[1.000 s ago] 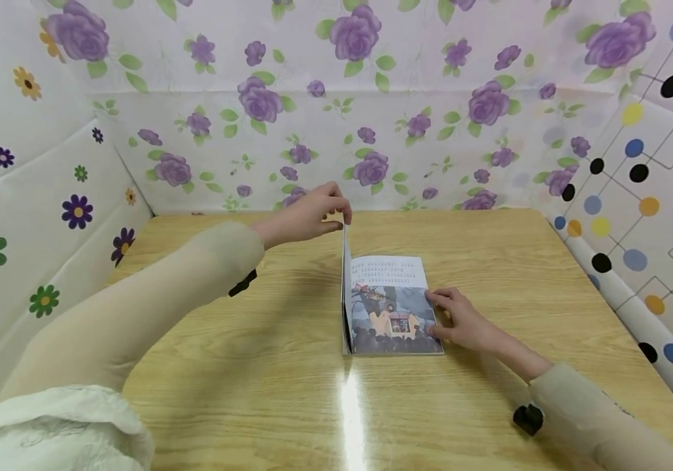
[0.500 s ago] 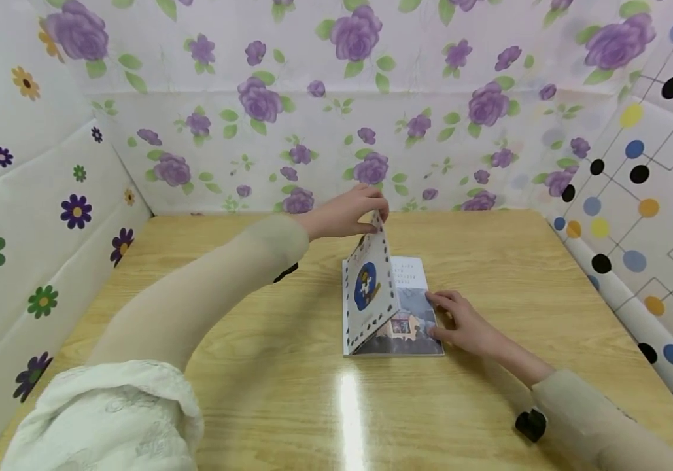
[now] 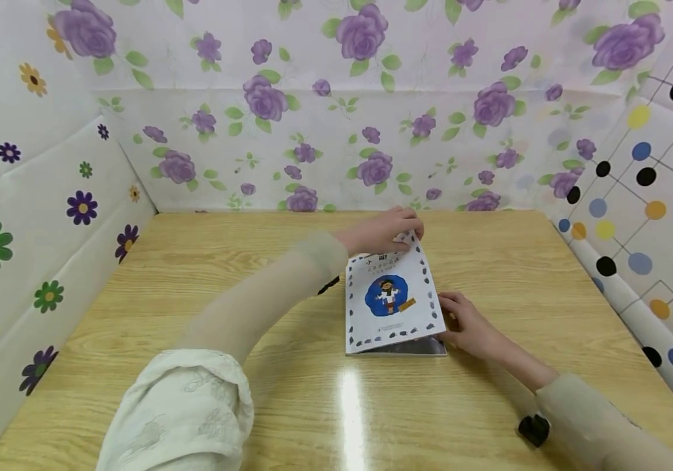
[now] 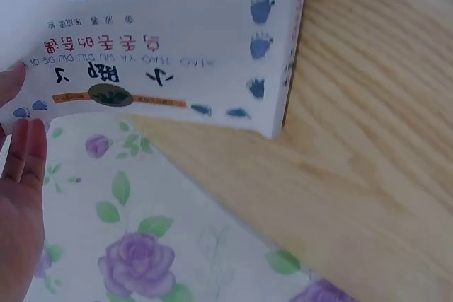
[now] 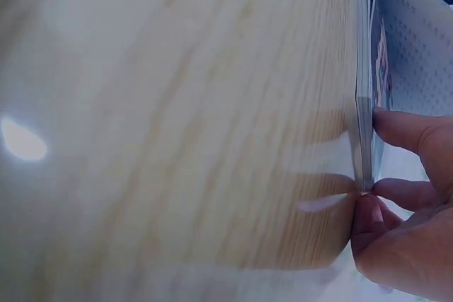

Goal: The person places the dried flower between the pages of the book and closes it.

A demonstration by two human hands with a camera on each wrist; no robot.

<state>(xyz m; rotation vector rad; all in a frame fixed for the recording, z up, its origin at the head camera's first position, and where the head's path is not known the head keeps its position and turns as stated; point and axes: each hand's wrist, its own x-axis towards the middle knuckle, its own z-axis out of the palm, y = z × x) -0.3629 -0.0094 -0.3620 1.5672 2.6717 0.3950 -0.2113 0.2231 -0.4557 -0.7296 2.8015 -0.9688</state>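
A thin picture book [image 3: 388, 297] lies on the wooden table, its white cover bordered with small blue footprints around a cartoon figure on a blue patch. My left hand [image 3: 379, 234] pinches the cover near its top right corner, thumb on one side and fingers on the other. The cover slants low over the pages, its free side still raised. In the left wrist view, the same cover [image 4: 170, 83] appears upside down. Relaxed fingers of my right hand [image 3: 470, 327] rest at the book's right edge. The right wrist view shows these fingertips against the page block [image 5: 364, 125].
The table [image 3: 242, 366] has a bright reflection in front of the book. Behind it stands a cloth wall [image 3: 324, 131] with purple roses. A flowered panel [image 3: 30, 216] rises on the left and a dotted panel [image 3: 648, 196] on the right. A black wrist device [image 3: 533, 430] sits below the right sleeve.
My left hand has swung the cover from upright over to the right and down, hiding most of the illustrated page. My right hand has stayed at the book's right edge.
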